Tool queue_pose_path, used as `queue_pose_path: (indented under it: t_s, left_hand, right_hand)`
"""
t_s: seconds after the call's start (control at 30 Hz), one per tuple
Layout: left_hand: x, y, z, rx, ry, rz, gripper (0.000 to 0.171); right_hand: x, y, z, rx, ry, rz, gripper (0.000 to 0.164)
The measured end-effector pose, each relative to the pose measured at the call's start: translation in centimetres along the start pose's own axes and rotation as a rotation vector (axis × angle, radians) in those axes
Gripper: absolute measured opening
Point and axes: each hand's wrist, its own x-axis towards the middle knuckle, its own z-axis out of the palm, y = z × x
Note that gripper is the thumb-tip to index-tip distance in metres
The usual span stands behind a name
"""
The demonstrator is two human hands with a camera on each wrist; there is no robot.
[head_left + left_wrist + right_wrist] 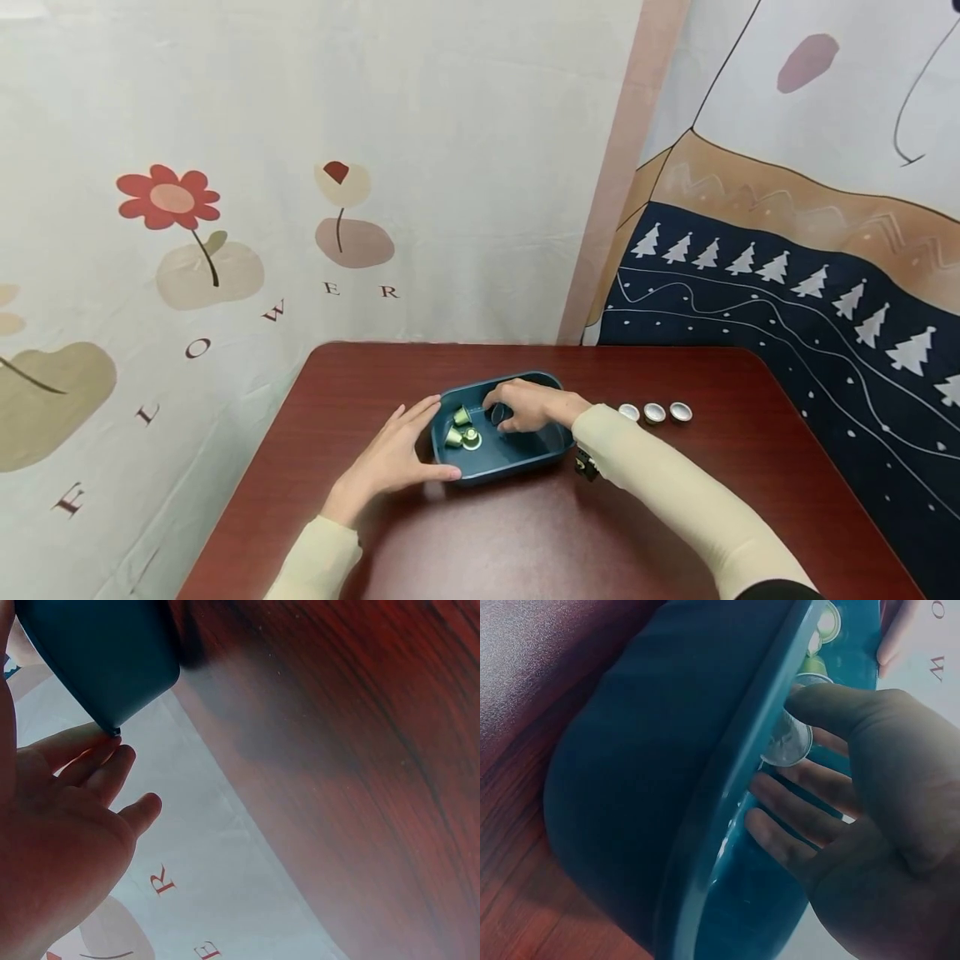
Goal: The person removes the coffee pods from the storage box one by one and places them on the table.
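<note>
A dark blue plastic tray (517, 467) lies on the table, with several green coffee capsules (454, 437) at its left end. My left hand (390, 454) spans that end, its fingers fairly straight and the thumb against the near rim. In the left wrist view, fingertips of the left hand (75, 802) touch the tray's corner (112, 667). My right hand (528, 404) reaches inside the tray and pinches a dark coffee capsule (501, 412). The right wrist view shows this capsule's silvery lid (789, 742) between thumb and fingers of the right hand (870, 787).
Three coffee capsules (654, 413) with silvery lids stand in a row on the table, right of the tray; my right sleeve (637, 450) partly covers the leftmost. The reddish-brown table (510, 550) meets a printed cloth wall (465, 167) at its far edge.
</note>
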Motion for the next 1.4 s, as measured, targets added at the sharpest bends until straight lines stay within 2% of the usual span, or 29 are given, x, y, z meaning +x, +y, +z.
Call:
queue_pose_path:
  t_s: [0.2, 0.4, 0.97, 1.3, 1.4]
  left_hand:
    - [0.0, 0.1, 0.0, -0.002, 0.003, 0.003, 0.126]
    - [0.0, 0.1, 0.1, -0.006, 0.005, 0.003, 0.125]
    - [-0.2, 0.1, 0.2, -0.012, 0.006, 0.000, 0.126]
    - [-0.1, 0.1, 0.1, 0.001, 0.011, 0.006, 0.126]
    - [-0.1, 0.2, 0.0, 0.007, 0.011, 0.007, 0.125]
  right_hand:
    - [0.7, 1.3, 0.9, -0.026, 0.025, -0.066, 0.044]
    - [1.4, 2.1, 1.5, -0.019, 0.050, -0.097, 0.041]
    - [1.9, 3.1, 2.7, 0.042, 0.061, -0.052, 0.027]
    - [1.5, 3.6, 2.1, 0.055, 0.075, -0.137, 0.022]
    - [0.6, 2.7, 1.0, 0.093, 0.079, -0.136, 0.024]
